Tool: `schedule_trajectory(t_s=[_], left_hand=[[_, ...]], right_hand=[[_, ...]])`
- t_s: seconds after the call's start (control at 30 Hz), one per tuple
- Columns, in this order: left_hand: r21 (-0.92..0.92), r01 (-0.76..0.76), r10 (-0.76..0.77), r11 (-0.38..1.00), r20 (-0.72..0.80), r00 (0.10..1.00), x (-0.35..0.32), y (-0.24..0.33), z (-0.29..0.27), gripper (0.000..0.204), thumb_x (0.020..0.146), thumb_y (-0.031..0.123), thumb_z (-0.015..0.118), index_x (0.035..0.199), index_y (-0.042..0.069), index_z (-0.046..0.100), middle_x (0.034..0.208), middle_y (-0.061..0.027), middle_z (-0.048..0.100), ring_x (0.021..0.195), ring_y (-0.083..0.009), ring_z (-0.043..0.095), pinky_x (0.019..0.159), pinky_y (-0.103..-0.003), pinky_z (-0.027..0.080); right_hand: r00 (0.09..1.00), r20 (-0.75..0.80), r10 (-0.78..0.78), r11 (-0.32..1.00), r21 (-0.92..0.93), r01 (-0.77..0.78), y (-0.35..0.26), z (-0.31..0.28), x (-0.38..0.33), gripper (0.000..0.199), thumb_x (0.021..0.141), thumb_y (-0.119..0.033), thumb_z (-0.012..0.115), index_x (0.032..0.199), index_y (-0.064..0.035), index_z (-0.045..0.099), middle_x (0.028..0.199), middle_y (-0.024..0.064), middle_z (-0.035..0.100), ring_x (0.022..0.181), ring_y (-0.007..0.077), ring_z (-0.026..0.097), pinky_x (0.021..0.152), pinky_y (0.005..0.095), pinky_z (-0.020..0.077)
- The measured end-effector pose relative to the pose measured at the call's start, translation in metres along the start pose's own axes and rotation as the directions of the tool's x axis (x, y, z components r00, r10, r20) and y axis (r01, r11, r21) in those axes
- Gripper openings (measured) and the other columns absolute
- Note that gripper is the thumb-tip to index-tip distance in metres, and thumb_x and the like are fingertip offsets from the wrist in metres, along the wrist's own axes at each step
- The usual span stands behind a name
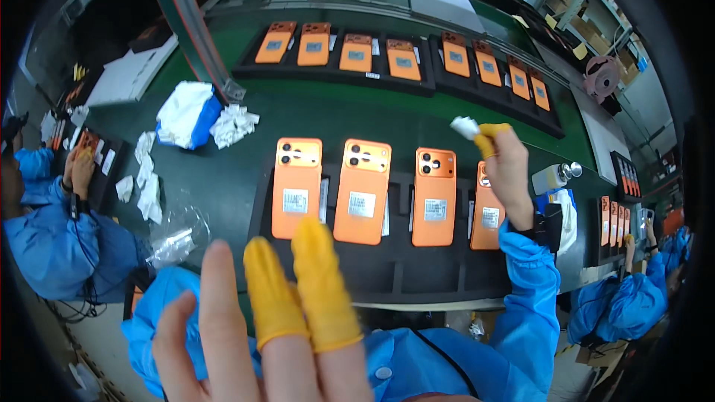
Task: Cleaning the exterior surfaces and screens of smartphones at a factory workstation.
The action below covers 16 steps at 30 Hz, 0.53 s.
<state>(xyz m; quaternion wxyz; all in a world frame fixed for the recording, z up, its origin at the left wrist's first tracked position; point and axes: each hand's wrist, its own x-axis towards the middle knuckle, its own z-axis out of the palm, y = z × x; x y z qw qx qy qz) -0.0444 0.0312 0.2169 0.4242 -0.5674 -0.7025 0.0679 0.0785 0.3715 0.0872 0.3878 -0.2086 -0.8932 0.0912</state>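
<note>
My left hand (pixel 275 361) is raised close in at the bottom, its fingers stretched up and apart, with yellow finger cots on two of them. It holds nothing. My right hand (pixel 509 171), also wearing yellow finger cots, pinches a crumpled white wipe (pixel 465 127). It is above the rightmost orange phone (pixel 488 212) and partly covers it. That phone lies in a row of several, camera side up with a label on its back, along the black tray (pixel 365 275). The leftmost phone (pixel 298 179) is just beyond my left fingertips.
Two black trays of orange phones (pixel 357 53) stand at the back. A blue-and-white pack of wipes (pixel 186 115), used wipes (pixel 234 126) and a clear plastic bag (pixel 179 238) lie left. A white dispenser bottle (pixel 551 179) stands right. Co-workers in blue (pixel 67 249) sit on both sides.
</note>
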Motion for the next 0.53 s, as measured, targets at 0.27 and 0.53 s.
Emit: schedule_trajectory(t_s=[0.27, 0.53], left_hand=[[-0.663, -0.073, 0.211, 0.745, 0.131, 0.969, -0.015, 0.051, 0.053, 0.022, 0.069, 0.01, 0.063, 0.089, 0.003, 0.067, 0.091, -0.0112, 0.061, 0.1, -0.0301, 0.058, 0.081, -0.039, 0.047], [-0.746, 0.394, -0.126, 0.537, 0.391, 0.912, -0.053, 0.142, 0.111, 0.035, 0.081, 0.018, 0.068, 0.114, 0.006, 0.063, 0.118, -0.0118, 0.057, 0.116, -0.0289, 0.05, 0.095, -0.04, 0.039]], right_hand=[[0.966, 0.132, -0.222, 0.973, 0.097, 0.21, -0.049, 0.052, 0.005, 0.016, 0.075, -0.005, 0.065, 0.089, -0.0021, 0.059, 0.083, 0.0123, 0.054, 0.078, 0.0303, 0.058, 0.065, 0.0378, 0.0496], [0.931, 0.155, -0.329, 0.919, 0.279, 0.279, -0.073, 0.088, 0.012, 0.012, 0.081, -0.007, 0.061, 0.092, -0.003, 0.057, 0.082, 0.0109, 0.054, 0.082, 0.0267, 0.058, 0.07, 0.0354, 0.0492]])
